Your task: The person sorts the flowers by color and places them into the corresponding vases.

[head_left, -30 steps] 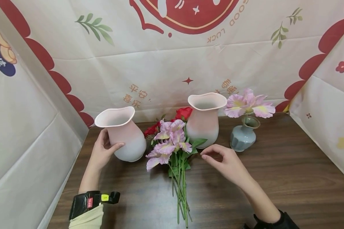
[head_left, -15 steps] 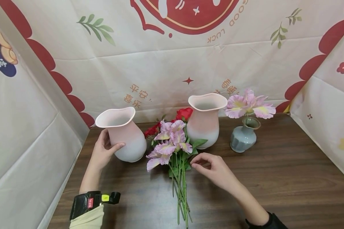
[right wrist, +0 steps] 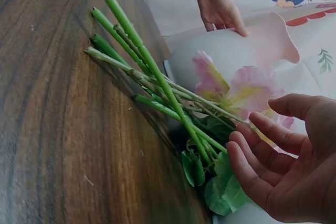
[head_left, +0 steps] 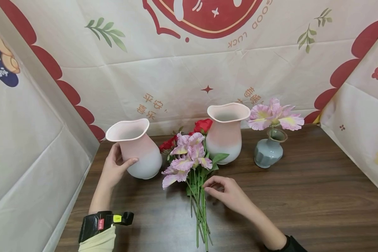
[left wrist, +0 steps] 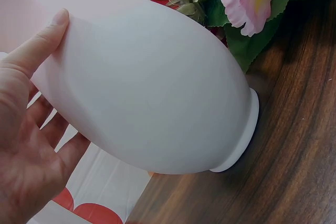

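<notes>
Left hand (head_left: 114,171) is clamped on the left pink-and-white vase (head_left: 140,155): thumb on the near wall, fingers round the far side. That vase is base down on the worktop (head_left: 302,196), mouth up.

Right hand (head_left: 228,194) is at the flower bunch, just beside the green stems (head_left: 203,213); thumb and fingers bent but apart, nothing seen between them. Can't tell if the fingertips touch a stem.

Bunch lies on the worktop between the two pink-and-white vases: lilac blooms (head_left: 189,157) on top, red roses (head_left: 203,125) behind, stems crossing and pointing toward the person.

Right pink-and-white vase (head_left: 224,141) stands upright behind the bunch, green leaf (head_left: 219,157) across its lower wall. Small blue-grey vase (head_left: 267,154) is farther right, one lilac flower (head_left: 275,115) in its neck. Printed cloth (head_left: 129,80) hangs behind everything.
</notes>
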`<state>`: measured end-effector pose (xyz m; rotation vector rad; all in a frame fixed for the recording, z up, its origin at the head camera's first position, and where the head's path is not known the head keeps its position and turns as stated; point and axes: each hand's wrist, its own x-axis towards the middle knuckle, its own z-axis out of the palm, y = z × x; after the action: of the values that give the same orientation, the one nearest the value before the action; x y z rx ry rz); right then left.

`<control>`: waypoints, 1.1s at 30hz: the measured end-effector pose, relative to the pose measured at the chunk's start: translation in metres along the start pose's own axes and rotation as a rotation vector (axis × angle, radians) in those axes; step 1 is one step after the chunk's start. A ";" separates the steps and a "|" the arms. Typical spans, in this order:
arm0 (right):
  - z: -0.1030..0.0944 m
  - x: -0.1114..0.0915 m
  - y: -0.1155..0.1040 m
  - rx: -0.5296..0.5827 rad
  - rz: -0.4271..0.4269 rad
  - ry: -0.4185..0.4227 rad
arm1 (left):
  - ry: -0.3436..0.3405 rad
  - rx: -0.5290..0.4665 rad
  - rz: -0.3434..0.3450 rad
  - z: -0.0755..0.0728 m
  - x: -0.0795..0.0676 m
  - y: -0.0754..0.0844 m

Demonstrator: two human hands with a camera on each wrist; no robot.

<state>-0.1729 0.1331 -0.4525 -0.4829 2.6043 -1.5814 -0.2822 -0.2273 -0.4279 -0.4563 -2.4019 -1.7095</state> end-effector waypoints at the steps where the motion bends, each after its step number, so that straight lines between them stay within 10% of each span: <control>1: 0.001 0.000 0.001 0.001 0.002 -0.001 | 0.001 0.001 0.002 0.000 0.000 0.000; 33: 0.021 0.010 0.013 0.119 0.032 0.027 | 0.006 0.005 -0.003 0.000 0.000 -0.001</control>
<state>-0.1813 0.1175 -0.4728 -0.4130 2.5043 -1.7318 -0.2828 -0.2274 -0.4286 -0.4465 -2.4029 -1.7030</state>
